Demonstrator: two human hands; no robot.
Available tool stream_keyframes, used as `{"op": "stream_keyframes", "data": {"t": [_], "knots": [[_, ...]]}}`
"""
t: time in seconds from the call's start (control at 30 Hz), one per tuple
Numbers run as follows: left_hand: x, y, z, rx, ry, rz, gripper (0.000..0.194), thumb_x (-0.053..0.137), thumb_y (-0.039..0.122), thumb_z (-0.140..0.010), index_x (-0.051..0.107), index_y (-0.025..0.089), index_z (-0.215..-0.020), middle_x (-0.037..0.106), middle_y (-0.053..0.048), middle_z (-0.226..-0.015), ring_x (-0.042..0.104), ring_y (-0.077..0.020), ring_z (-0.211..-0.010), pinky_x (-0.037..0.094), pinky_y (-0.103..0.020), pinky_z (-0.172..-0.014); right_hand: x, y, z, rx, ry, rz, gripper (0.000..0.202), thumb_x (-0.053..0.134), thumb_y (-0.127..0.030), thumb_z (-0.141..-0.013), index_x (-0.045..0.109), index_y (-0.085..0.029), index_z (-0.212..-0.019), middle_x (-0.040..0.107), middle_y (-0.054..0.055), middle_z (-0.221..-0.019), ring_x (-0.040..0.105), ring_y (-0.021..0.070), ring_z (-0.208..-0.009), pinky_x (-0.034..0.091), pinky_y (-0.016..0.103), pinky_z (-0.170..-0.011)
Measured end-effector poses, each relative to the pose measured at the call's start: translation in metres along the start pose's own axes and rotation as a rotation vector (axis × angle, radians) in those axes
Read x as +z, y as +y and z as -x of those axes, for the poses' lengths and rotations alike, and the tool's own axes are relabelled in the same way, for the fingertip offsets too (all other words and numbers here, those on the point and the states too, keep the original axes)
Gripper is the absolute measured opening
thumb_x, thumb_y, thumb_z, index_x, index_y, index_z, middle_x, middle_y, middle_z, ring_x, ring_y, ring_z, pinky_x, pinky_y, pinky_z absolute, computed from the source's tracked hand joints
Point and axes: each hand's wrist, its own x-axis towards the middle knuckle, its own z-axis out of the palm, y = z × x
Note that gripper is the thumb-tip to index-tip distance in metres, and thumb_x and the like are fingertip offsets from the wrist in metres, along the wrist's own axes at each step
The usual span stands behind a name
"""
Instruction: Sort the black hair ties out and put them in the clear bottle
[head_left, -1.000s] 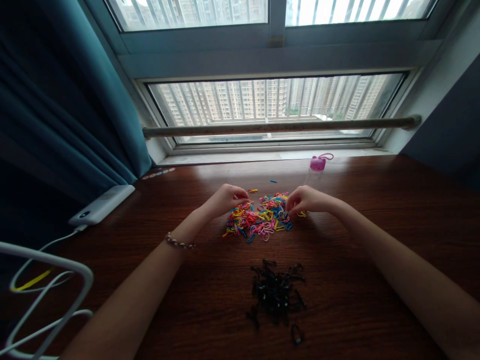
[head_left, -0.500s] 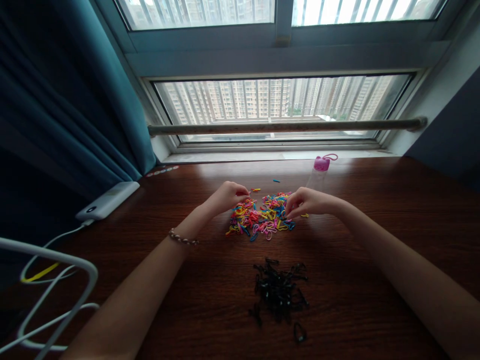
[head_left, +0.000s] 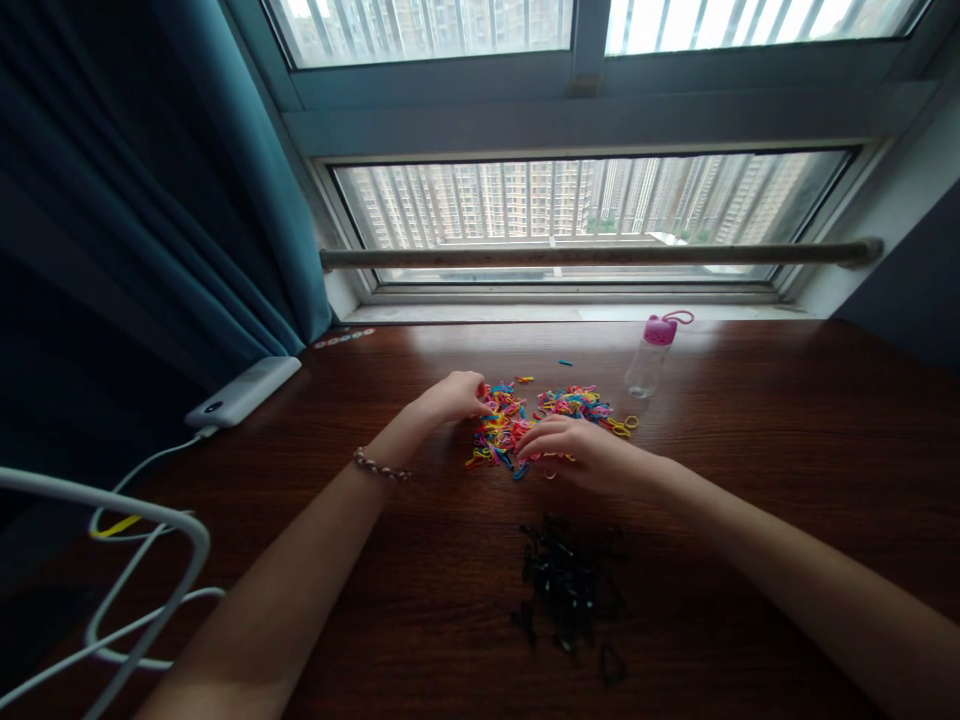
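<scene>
A loose heap of small colourful rubber bands (head_left: 499, 432) lies on the dark wooden table, in red, yellow, pink and blue. At its left edge is my left hand (head_left: 459, 396), fingers bent and drawn together against the bands; whatever they pinch is hidden. My right hand (head_left: 581, 452) reaches over the near right part of the heap, palm down. Its fingers are stretched out and slightly apart, the tips among the bands, and it covers some of them. Closer to me sits a pile of black rubber bands (head_left: 570, 580).
A clear bottle with a pink lid (head_left: 660, 330) stands behind the heap on the right. At the left lie a white power bank (head_left: 244, 390) and its cable, near a white bent tube (head_left: 191, 540). A blue curtain (head_left: 247, 220) hangs beside the window with a metal rail (head_left: 600, 256).
My right hand has moved left and nearer over the heap, its fingers straightening from a pinch. Bands and the bottle's body behind it now show. The view has shifted slightly left.
</scene>
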Motion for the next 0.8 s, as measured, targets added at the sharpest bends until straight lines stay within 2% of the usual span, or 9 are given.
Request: {"op": "stream_keyframes", "data": {"t": [0.1, 0.17, 0.23, 0.3, 0.37, 0.43, 0.6, 0.8], "knots": [[-0.006, 0.007, 0.005, 0.019, 0.107, 0.042, 0.031, 0.068, 0.034, -0.060, 0.062, 0.014, -0.083, 0.066, -0.006, -0.080, 0.058, -0.0164, -0.069, 0.040, -0.022, -0.056, 0.020, 0.003, -0.001, -0.082, -0.012, 0.123, 0.033, 0.047, -0.015, -0.085, 0.053, -0.019, -0.118, 0.054, 0.007, -0.120, 0.034, 0.0210, -0.122, 0.023, 0.042, -0.105], [-0.011, 0.013, 0.010, 0.066, 0.158, 0.091, 0.027, 0.067, 0.032, -0.061, 0.063, 0.013, -0.081, 0.064, -0.004, -0.074, 0.056, -0.0147, -0.066, 0.038, -0.021, -0.054, 0.027, 0.006, -0.001, -0.062, -0.001, 0.141, 0.031, 0.046, -0.014, -0.086, 0.054, -0.018, -0.115, 0.055, 0.007, -0.118, 0.033, 0.0212, -0.123, 0.022, 0.043, -0.106], [-0.017, 0.019, 0.015, 0.179, 0.088, 0.162, 0.025, 0.066, 0.032, -0.062, 0.065, 0.013, -0.077, 0.062, -0.002, -0.068, 0.054, -0.0128, -0.061, 0.036, -0.020, -0.052, 0.027, 0.010, 0.000, -0.021, 0.038, 0.105, 0.028, 0.042, -0.012, -0.086, 0.059, -0.018, -0.109, 0.059, 0.007, -0.112, 0.039, 0.0203, -0.119, 0.028, 0.040, -0.103], [-0.018, 0.023, 0.019, 0.318, -0.084, 0.215, 0.024, 0.067, 0.034, -0.061, 0.067, 0.014, -0.073, 0.060, 0.000, -0.061, 0.052, -0.0110, -0.057, 0.033, -0.019, -0.049, 0.023, 0.016, 0.001, 0.024, 0.085, 0.057, 0.029, 0.041, -0.010, -0.086, 0.060, -0.017, -0.105, 0.060, 0.008, -0.108, 0.045, 0.0199, -0.113, 0.035, 0.037, -0.098], [-0.016, 0.027, 0.021, 0.423, -0.233, 0.224, 0.022, 0.067, 0.033, -0.060, 0.069, 0.015, -0.072, 0.058, 0.001, -0.058, 0.050, -0.0098, -0.054, 0.031, -0.018, -0.047, 0.018, 0.023, 0.001, 0.080, 0.138, 0.023, 0.029, 0.041, -0.010, -0.085, 0.059, -0.017, -0.108, 0.060, 0.009, -0.107, 0.051, 0.0192, -0.106, 0.041, 0.034, -0.090], [-0.009, 0.029, 0.021, 0.472, -0.314, 0.218, 0.019, 0.066, 0.030, -0.061, 0.070, 0.016, -0.074, 0.059, 0.002, -0.058, 0.049, -0.0091, -0.053, 0.031, -0.018, -0.048, 0.015, 0.029, 0.002, 0.152, 0.190, 0.003, 0.030, 0.041, -0.012, -0.086, 0.056, -0.017, -0.111, 0.062, 0.008, -0.104, 0.056, 0.0181, -0.096, 0.045, 0.031, -0.083], [0.006, 0.034, 0.017, 0.536, -0.332, 0.239, 0.015, 0.065, 0.025, -0.063, 0.070, 0.017, -0.074, 0.062, 0.001, -0.062, 0.050, -0.0094, -0.056, 0.033, -0.018, -0.051, 0.011, 0.038, 0.004, 0.331, 0.277, -0.019, 0.024, 0.044, -0.015, -0.083, 0.060, -0.015, -0.102, 0.068, 0.006, -0.083, 0.062, 0.0167, -0.074, 0.047, 0.028, -0.069], [0.011, 0.043, 0.019, 0.615, -0.304, 0.237, 0.008, 0.065, 0.016, -0.062, 0.069, 0.020, -0.068, 0.060, 0.004, -0.057, 0.050, -0.0097, -0.056, 0.036, -0.019, -0.056, 0.006, 0.037, 0.004, 0.353, 0.330, -0.020, 0.021, 0.047, -0.015, -0.080, 0.064, -0.016, -0.092, 0.069, 0.004, -0.079, 0.063, 0.0160, -0.072, 0.046, 0.026, -0.067]]}}
